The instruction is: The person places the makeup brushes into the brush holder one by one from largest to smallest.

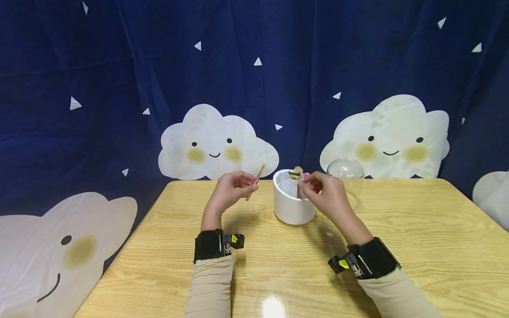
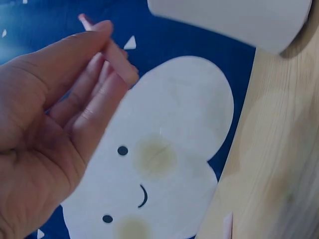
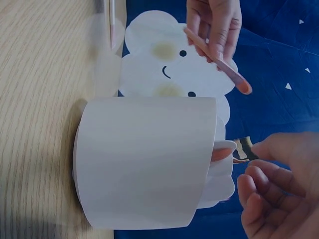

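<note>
My left hand pinches a slim pink makeup brush between thumb and fingers, above the table. Its orange tip shows in the right wrist view, where the brush slants across the fingers. To the right stands a white round holder with a slanted open top and inner dividers. Over its rim my right hand pinches a shiny gold curved metal tool; its lower part is hidden by the holder and fingers. Another brush with an orange tip sticks out of the holder in the right wrist view.
A clear dome cover stands on the wooden table, behind my right hand and right of the holder. A small tan piece shows at the holder's back rim. Behind the table hangs a dark blue curtain with clouds.
</note>
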Demonstrator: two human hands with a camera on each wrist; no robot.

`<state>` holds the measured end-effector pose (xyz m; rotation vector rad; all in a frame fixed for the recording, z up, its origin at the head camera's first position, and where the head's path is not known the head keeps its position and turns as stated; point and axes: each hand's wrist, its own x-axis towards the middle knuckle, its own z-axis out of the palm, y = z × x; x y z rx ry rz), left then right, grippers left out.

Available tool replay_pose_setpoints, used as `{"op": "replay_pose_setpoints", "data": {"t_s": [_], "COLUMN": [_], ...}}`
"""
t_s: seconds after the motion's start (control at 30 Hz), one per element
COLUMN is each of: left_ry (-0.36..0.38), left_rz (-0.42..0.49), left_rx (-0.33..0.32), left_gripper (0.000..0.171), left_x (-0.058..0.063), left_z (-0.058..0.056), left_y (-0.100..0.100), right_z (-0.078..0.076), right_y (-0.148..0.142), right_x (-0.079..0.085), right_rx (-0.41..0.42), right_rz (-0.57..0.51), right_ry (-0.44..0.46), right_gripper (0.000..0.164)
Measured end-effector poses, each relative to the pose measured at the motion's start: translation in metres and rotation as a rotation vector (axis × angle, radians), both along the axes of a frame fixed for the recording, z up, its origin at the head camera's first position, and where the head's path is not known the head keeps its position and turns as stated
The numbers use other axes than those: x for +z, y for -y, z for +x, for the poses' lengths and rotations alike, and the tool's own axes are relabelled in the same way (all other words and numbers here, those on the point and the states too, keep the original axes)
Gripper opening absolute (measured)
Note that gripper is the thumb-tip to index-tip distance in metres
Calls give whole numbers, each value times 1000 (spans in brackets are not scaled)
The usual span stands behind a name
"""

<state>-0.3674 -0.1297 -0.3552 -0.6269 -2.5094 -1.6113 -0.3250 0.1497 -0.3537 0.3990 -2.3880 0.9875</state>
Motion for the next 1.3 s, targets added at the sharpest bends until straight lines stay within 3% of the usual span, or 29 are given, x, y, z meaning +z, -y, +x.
{"op": "replay_pose_setpoints", "data": {"t_s": [0.23, 0.43, 0.67, 0.9, 1.3], "left_ry": [-65, -110, -137, -157, -177], "left_rz": [106, 189, 158, 157, 155], "left_rx": [-26, -67, -141, -189, -195], "left_gripper": [24, 25, 21, 15, 14], "left_x": [4, 8, 12, 11, 12], "left_z": [1, 5, 11, 13, 14], "left_y": [-17, -38, -63, -75, -80], "right_z": [0, 3, 4, 7, 6], "right_y": [5, 9, 11, 11, 11], "right_x": [3, 5, 6, 8, 9], "right_rx": [54, 133, 263, 266, 273], "right_rz": [-98, -227, -412, -490, -533], "right_ry": [-19, 36, 127, 122, 82], "right_gripper": [9, 21, 34, 32, 25]}}
